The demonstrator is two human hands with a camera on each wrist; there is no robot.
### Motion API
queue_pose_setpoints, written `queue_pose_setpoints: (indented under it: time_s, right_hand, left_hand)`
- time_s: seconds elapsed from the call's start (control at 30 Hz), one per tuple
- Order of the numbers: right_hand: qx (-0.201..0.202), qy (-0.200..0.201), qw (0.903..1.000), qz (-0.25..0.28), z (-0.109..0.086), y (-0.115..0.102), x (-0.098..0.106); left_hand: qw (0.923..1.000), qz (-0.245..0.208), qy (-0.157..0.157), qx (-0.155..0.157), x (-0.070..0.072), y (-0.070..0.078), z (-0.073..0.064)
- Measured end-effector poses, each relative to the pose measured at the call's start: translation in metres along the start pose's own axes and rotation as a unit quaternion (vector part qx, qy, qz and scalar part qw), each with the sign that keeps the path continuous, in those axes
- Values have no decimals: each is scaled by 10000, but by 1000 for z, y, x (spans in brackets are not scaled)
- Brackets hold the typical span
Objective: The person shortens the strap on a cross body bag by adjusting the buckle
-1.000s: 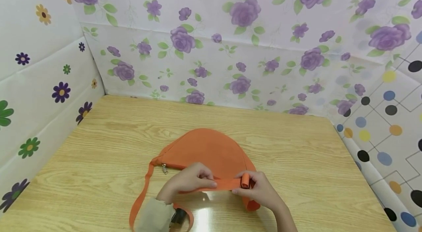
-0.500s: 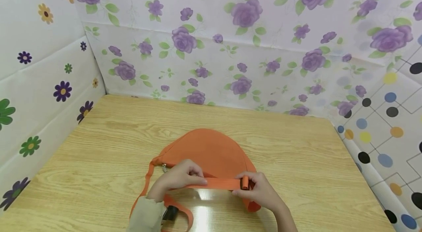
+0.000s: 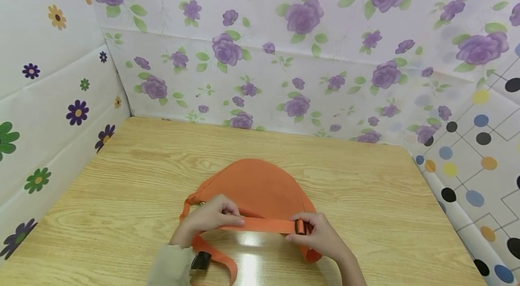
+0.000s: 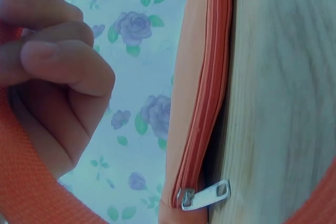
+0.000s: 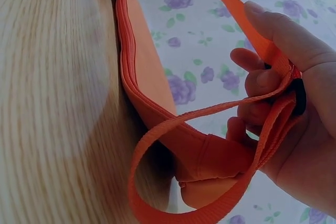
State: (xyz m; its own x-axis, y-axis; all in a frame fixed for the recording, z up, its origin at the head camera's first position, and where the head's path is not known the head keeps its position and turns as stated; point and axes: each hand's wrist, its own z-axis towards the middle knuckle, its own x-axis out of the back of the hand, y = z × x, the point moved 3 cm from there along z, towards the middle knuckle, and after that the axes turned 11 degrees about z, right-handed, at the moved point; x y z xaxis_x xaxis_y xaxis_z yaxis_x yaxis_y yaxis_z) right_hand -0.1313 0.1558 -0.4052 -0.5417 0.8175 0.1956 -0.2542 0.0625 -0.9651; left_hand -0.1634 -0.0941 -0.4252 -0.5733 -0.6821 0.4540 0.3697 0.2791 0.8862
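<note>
An orange waist bag (image 3: 256, 182) lies on the wooden table, its rounded side away from me. Along its near edge runs a zipper with a metal pull (image 4: 207, 196), seen in the left wrist view. My left hand (image 3: 209, 216) pinches the orange strap (image 3: 268, 224) between thumb and fingers. The strap stretches straight across to my right hand (image 3: 318, 234), which grips it at the black strap adjuster (image 3: 300, 227). In the right wrist view, a loop of webbing (image 5: 142, 166) hangs below the right hand, beside the bag's end.
A black buckle (image 3: 201, 260) on the strap's other length lies beside my left sleeve (image 3: 170, 265), near the front. The wooden table (image 3: 365, 186) is bounded by a floral cloth (image 3: 264, 51) at the back and patterned cloths at both sides.
My left hand has slid leftward, drawing the strap with it. The orange fold standing up at the adjuster has shrunk. My right hand has stayed nearly still.
</note>
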Motion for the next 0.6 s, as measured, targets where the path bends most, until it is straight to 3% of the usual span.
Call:
queue_pose_setpoints:
  time_s: [0.23, 0.6]
  right_hand:
    - [-211, 18, 9998, -34, 0, 0, 0]
    - [-297, -157, 9989, -314, -5, 5, -2]
  left_hand:
    - [9996, -207, -33, -177, 5, -5, -5]
    - [9999, -96, -81, -86, 10, -11, -13]
